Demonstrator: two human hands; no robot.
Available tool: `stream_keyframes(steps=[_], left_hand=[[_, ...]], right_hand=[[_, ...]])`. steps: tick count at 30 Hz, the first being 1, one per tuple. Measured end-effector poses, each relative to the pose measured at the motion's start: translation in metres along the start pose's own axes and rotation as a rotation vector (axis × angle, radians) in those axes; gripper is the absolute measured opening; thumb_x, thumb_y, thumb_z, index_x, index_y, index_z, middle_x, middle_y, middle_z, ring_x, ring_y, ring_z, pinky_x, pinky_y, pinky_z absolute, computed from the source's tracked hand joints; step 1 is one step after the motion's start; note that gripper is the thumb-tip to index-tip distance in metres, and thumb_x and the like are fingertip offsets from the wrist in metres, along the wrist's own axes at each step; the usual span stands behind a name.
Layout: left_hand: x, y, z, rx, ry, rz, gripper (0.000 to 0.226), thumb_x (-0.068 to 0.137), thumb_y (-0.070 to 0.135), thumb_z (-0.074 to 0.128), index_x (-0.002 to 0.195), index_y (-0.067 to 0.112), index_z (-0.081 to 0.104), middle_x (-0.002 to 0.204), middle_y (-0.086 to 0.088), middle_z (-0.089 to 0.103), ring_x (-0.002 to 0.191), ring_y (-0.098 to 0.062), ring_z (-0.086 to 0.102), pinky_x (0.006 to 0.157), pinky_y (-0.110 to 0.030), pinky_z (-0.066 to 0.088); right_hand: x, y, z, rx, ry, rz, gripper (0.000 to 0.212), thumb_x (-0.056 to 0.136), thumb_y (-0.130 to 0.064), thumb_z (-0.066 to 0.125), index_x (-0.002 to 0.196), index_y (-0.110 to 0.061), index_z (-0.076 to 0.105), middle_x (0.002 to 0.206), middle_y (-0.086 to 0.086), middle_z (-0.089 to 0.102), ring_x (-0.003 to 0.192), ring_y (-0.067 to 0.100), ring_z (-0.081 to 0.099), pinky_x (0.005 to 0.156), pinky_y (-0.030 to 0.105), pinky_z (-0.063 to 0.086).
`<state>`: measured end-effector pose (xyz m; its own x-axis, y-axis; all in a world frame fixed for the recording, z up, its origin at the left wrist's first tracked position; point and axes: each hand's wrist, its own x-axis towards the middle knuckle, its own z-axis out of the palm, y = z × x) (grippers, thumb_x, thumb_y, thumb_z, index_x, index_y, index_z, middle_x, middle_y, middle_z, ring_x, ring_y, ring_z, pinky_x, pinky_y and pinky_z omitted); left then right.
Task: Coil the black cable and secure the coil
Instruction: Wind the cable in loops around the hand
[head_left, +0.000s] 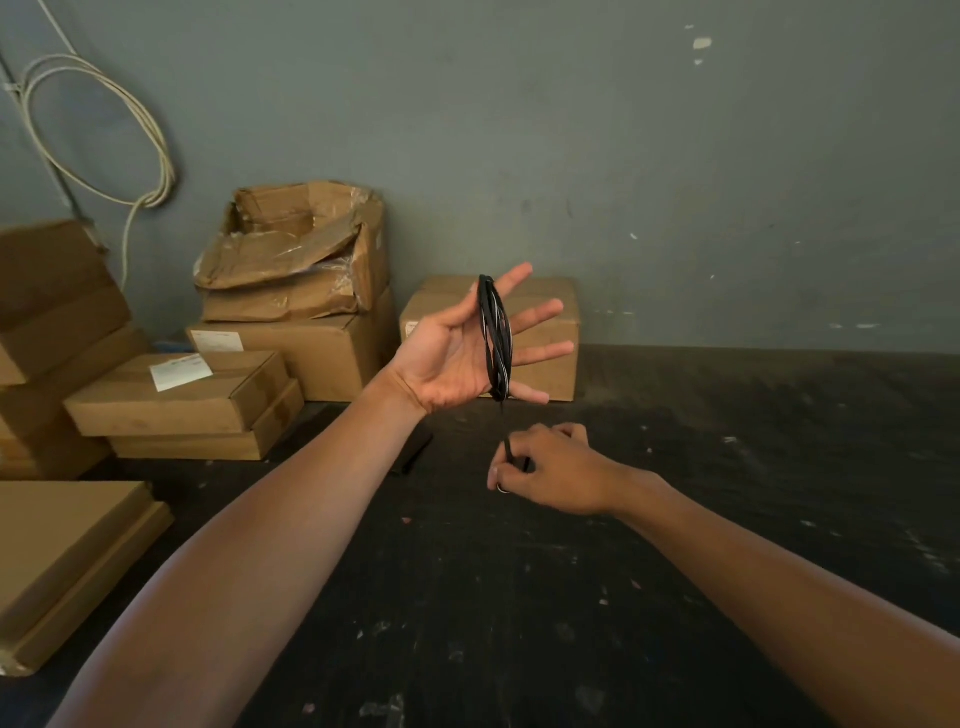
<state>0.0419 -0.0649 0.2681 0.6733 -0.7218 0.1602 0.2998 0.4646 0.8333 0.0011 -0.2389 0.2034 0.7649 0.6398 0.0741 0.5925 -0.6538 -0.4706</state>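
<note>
The black cable (496, 335) is wound in several loops around the spread fingers of my left hand (457, 353), which is held palm up in the middle of the view. A short tail of the cable drops from the bottom of the coil down to my right hand (545, 467). That hand sits just below the coil and pinches the tail between thumb and fingers. The cable's end is hidden inside the right fist.
Cardboard boxes (182, 395) are stacked at the left, with another box (550, 312) against the grey wall behind my left hand. A flat carton (62, 561) lies at the near left. A white cable (104, 130) hangs looped on the wall. A dark object (413, 454) lies on the black surface.
</note>
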Motion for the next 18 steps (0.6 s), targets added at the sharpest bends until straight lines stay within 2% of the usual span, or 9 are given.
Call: stream_keyframes(steps=[4,7,9,11,12,14,16,18], left_hand=[[0.0,-0.007,-0.011,-0.018,0.106,0.036,0.051,0.105,0.049,0.021,0.154,0.037,0.028,0.147,-0.014,0.049,0.141,-0.048,0.031,0.095,-0.079,0.032],[-0.001,-0.008,-0.016,0.002,0.181,0.055,0.051,0.104,0.05,0.023,0.153,0.039,0.031,0.147,-0.013,0.05,0.139,-0.049,0.036,0.093,-0.079,0.035],[-0.002,-0.007,-0.019,0.041,0.235,0.077,0.05,0.103,0.051,0.024,0.152,0.04,0.032,0.147,-0.012,0.051,0.137,-0.048,0.04,0.096,-0.081,0.029],[-0.001,-0.004,-0.022,0.085,0.302,0.097,0.048,0.103,0.052,0.025,0.148,0.041,0.037,0.147,-0.01,0.052,0.134,-0.046,0.045,0.101,-0.083,0.019],[-0.001,-0.003,-0.023,0.107,0.34,0.104,0.047,0.103,0.052,0.025,0.146,0.041,0.039,0.146,-0.01,0.053,0.132,-0.045,0.048,0.103,-0.082,0.014],[-0.002,-0.001,-0.028,0.153,0.408,0.101,0.046,0.103,0.051,0.025,0.144,0.041,0.043,0.144,-0.009,0.055,0.128,-0.043,0.053,0.107,-0.08,0.01],[-0.003,-0.003,-0.034,0.196,0.44,0.078,0.045,0.103,0.051,0.024,0.141,0.042,0.045,0.141,-0.007,0.058,0.125,-0.041,0.057,0.109,-0.077,0.013],[-0.004,-0.006,-0.037,0.247,0.441,0.051,0.044,0.103,0.051,0.024,0.14,0.043,0.047,0.141,-0.007,0.059,0.125,-0.041,0.057,0.112,-0.072,0.015]], right_hand=[[0.0,-0.014,-0.012,0.006,-0.092,0.057,0.024,0.095,-0.039,0.049,0.097,-0.031,0.072,0.096,-0.015,0.064,0.102,0.008,0.054,0.101,0.045,0.022],[0.0,-0.018,-0.019,0.152,-0.109,0.119,0.033,0.095,-0.041,0.048,0.09,-0.026,0.076,0.092,-0.014,0.072,0.102,0.01,0.06,0.1,0.044,0.026],[-0.001,-0.019,-0.022,0.355,-0.113,0.152,0.043,0.096,-0.04,0.045,0.076,-0.018,0.076,0.079,-0.008,0.075,0.088,0.009,0.067,0.1,0.039,0.037],[-0.003,-0.019,-0.025,0.491,-0.113,0.181,0.056,0.098,-0.049,0.038,0.057,-0.019,0.062,0.054,-0.006,0.062,0.063,0.012,0.064,0.087,0.033,0.042],[-0.004,-0.019,-0.027,0.533,-0.111,0.193,0.059,0.097,-0.057,0.036,0.055,-0.02,0.054,0.048,-0.008,0.053,0.054,0.013,0.059,0.08,0.031,0.042],[-0.005,-0.02,-0.029,0.552,-0.092,0.189,0.056,0.093,-0.066,0.038,0.058,-0.022,0.047,0.048,-0.01,0.044,0.045,0.008,0.048,0.066,0.027,0.044],[-0.006,-0.02,-0.035,0.507,-0.062,0.143,0.048,0.094,-0.058,0.046,0.062,-0.023,0.049,0.049,-0.012,0.043,0.043,0.004,0.042,0.057,0.024,0.041],[-0.007,-0.022,-0.045,0.457,-0.043,0.102,0.041,0.097,-0.048,0.048,0.067,-0.022,0.058,0.05,-0.01,0.043,0.044,0.004,0.04,0.055,0.024,0.039]])
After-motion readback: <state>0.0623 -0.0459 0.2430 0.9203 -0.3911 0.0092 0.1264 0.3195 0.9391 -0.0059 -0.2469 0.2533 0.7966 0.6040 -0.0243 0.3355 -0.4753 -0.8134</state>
